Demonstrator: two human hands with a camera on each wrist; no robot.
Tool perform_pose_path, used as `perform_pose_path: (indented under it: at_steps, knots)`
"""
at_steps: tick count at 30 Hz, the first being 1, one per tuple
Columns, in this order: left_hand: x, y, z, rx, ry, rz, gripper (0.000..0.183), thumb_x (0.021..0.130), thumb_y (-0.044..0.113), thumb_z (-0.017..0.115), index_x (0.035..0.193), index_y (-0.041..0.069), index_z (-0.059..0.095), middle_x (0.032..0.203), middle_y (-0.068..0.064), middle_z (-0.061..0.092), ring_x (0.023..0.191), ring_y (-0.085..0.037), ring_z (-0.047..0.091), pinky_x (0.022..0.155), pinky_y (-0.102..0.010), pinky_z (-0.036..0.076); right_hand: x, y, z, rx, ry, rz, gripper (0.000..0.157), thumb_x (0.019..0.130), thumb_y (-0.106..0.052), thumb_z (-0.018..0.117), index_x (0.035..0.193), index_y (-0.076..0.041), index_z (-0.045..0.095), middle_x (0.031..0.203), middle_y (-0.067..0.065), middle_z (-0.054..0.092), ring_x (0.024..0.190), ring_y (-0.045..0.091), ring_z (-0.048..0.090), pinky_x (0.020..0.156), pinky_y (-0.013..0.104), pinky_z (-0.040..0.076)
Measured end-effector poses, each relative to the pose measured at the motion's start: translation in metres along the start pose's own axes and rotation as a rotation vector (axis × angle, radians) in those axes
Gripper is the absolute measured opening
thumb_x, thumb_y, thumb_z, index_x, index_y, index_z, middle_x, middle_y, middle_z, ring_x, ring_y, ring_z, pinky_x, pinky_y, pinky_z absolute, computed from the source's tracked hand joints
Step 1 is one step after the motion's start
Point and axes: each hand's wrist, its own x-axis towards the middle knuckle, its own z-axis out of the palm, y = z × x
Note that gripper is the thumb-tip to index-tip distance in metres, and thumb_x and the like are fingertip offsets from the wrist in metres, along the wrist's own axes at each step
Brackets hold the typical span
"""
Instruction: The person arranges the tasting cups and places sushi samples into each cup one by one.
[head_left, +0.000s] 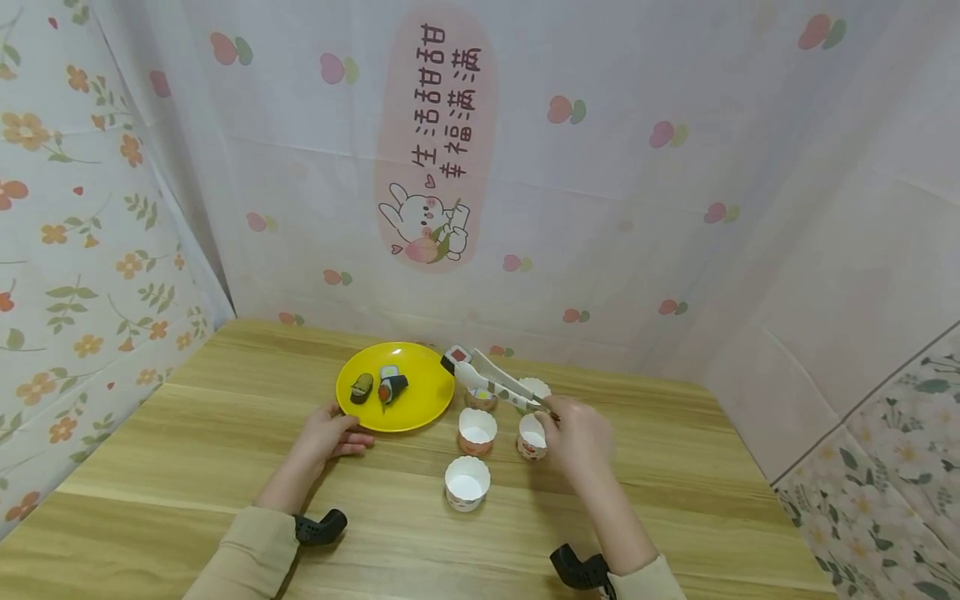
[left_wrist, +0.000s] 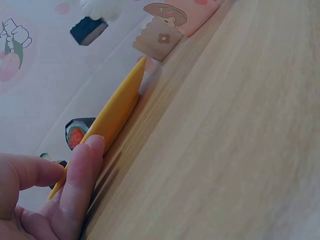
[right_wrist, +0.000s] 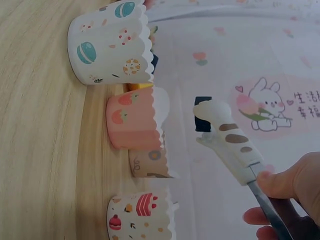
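My left hand (head_left: 328,437) pinches the near-left rim of a yellow plate (head_left: 426,393), thumb on top and fingers underneath. In the left wrist view the plate's edge (left_wrist: 117,112) is tilted up from the wooden surface. Toy sushi pieces lie on it: a dark-wrapped cone (head_left: 392,387), a white-and-yellow roll (head_left: 389,371) and an olive-topped piece (head_left: 362,387). My right hand (head_left: 583,439) grips white paw-tipped tongs (head_left: 501,386) with metal handles. Between the tong tips is a black-wrapped sushi roll (head_left: 456,357) with a red centre, raised beside the plate's right rim.
Several scalloped paper cups stand right of the plate: a white one (head_left: 467,487) nearest, a pink one (head_left: 477,433), a brown one (head_left: 482,402) with a yellow-centred piece inside, and others (head_left: 532,440) under the tongs. A printed curtain (head_left: 600,250) hangs behind the table (head_left: 405,517).
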Motion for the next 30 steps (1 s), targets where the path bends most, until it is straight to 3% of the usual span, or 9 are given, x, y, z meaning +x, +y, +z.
perform_pose_path:
  at_steps: [7, 20, 30]
  knots:
    - [-0.001, -0.001, 0.0, 0.0, -0.008, 0.003, 0.049, 0.098, 0.002, 0.04, 0.141, -0.012, 0.02, 0.085, -0.016, 0.066, 0.068, -0.019, 0.068, 0.062, -0.03, 0.058, -0.009, 0.009, -0.008, 0.022, 0.014, 0.048, 0.021, 0.077, -0.018, 0.08, 0.097, -0.012, 0.076, 0.08, 0.004, 0.071, 0.053, 0.013, 0.053, 0.038, 0.026, 0.034]
    - [0.002, -0.002, -0.001, -0.009, -0.003, 0.004, 0.049, 0.098, 0.002, 0.039, 0.141, -0.013, 0.02, 0.08, -0.014, 0.067, 0.068, -0.02, 0.069, 0.062, -0.03, 0.058, -0.019, 0.025, -0.014, 0.031, 0.056, 0.055, 0.022, 0.075, -0.013, 0.081, 0.096, -0.011, 0.074, 0.076, 0.006, 0.071, 0.051, 0.019, 0.057, 0.036, 0.028, 0.033]
    - [0.001, -0.002, 0.0, -0.01, -0.01, 0.009, 0.049, 0.098, 0.001, 0.04, 0.141, -0.013, 0.021, 0.081, -0.015, 0.067, 0.068, -0.019, 0.069, 0.061, -0.03, 0.058, -0.024, 0.036, -0.021, 0.012, -0.019, 0.129, 0.021, 0.079, -0.017, 0.079, 0.1, -0.013, 0.075, 0.08, 0.007, 0.071, 0.046, 0.013, 0.045, 0.034, 0.028, 0.028]
